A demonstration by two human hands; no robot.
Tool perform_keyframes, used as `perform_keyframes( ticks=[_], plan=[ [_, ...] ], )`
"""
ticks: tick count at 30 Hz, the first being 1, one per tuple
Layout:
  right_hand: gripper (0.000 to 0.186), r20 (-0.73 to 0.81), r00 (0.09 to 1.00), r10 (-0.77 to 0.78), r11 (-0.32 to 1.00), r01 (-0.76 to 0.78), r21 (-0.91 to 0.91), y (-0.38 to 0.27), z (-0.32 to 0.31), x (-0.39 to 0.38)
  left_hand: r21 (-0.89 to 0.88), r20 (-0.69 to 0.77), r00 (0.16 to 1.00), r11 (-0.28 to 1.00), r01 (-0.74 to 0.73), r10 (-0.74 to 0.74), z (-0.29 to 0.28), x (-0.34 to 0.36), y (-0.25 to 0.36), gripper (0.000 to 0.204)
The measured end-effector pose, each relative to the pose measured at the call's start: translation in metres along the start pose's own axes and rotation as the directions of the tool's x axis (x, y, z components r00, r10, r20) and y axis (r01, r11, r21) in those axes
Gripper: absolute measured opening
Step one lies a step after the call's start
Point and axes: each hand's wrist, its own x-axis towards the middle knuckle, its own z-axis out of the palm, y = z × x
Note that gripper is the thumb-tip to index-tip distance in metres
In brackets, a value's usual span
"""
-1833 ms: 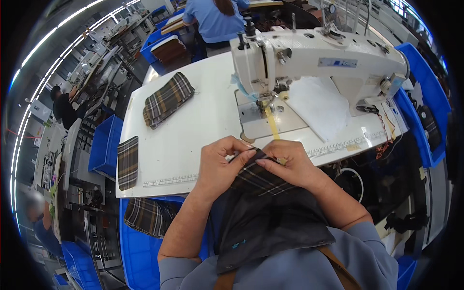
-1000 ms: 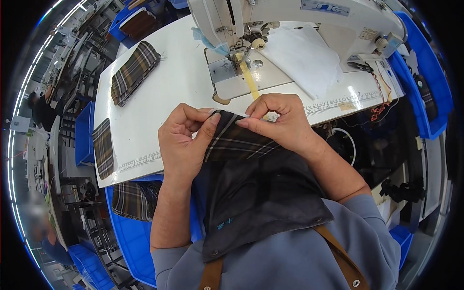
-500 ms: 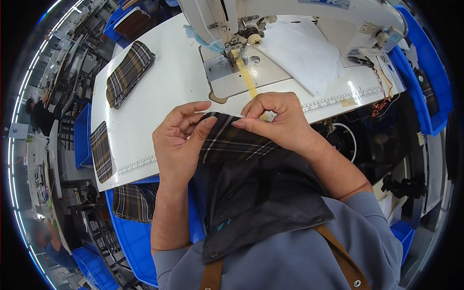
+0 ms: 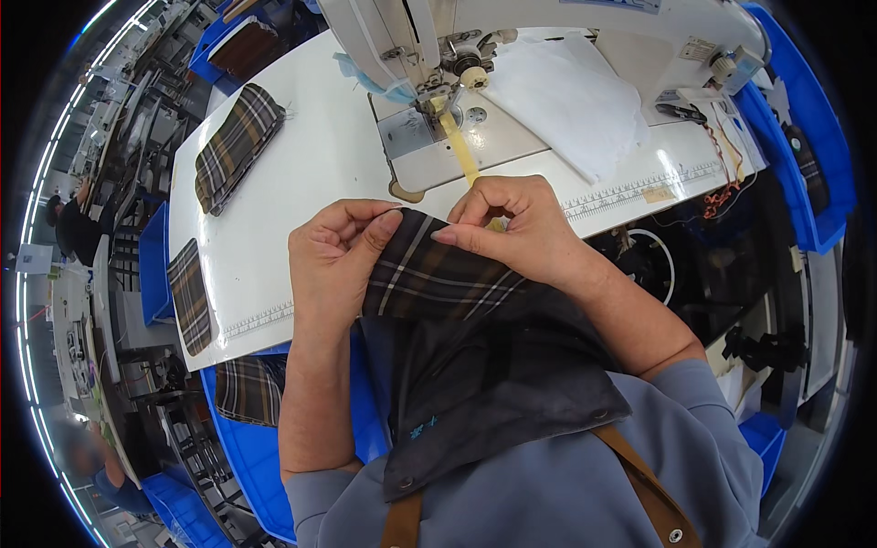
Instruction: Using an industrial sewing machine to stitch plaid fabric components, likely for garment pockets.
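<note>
My left hand (image 4: 333, 256) pinches the top left corner of a dark plaid fabric piece (image 4: 429, 279) between thumb and index finger, and my right hand (image 4: 507, 228) grips its upper edge a little to the right, thumb on top. The piece lies over my dark apron (image 4: 493, 384), in front of a white sewing machine (image 4: 411, 41) with a yellow strip (image 4: 459, 146) under its needle area. On the white table (image 4: 338, 160) are a stack of plaid pieces (image 4: 236, 146) and a plaid piece (image 4: 189, 297) at the left edge. A white sheet (image 4: 566, 100) lies right of the needle.
A blue bin (image 4: 219, 438) with plaid pieces (image 4: 247, 393) sits below the table's left end. Another blue bin (image 4: 827, 215) stands at the right. A black clip (image 4: 681, 112) and wires lie by the machine. Two other people (image 4: 78, 233) (image 4: 119, 484) are at workstations on the left.
The view tilted down over the last seconds. My hands moved slightly left, still on the plaid piece; my left hand's fingertips have come back onto its corner, and more of the plaid shows between them.
</note>
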Motion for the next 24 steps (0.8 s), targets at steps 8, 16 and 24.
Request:
perform_keyframes(
  ticks=[8, 16, 24],
  plan=[
    [0.01, 0.015, 0.984, -0.175, 0.954, 0.173, -0.246, -0.001, -0.007, 0.018, 0.183, 0.101, 0.991, 0.981, 0.068, -0.087, -0.005, 0.058, -0.02, 0.019],
    [0.022, 0.456, 0.813, -0.362, 0.431, 0.58, -0.691, 0.027, -0.038, 0.071, 0.701, 0.123, 0.991, 0.702, -0.126, 0.055, 0.014, 0.127, -0.04, 0.02],
    [0.016, 0.389, 0.835, -0.389, 0.252, 0.502, -0.827, 0.034, -0.041, 0.078, 0.668, 0.054, 0.991, 0.732, -0.129, 0.125, 0.005, 0.152, -0.049, 0.019]
  ],
)
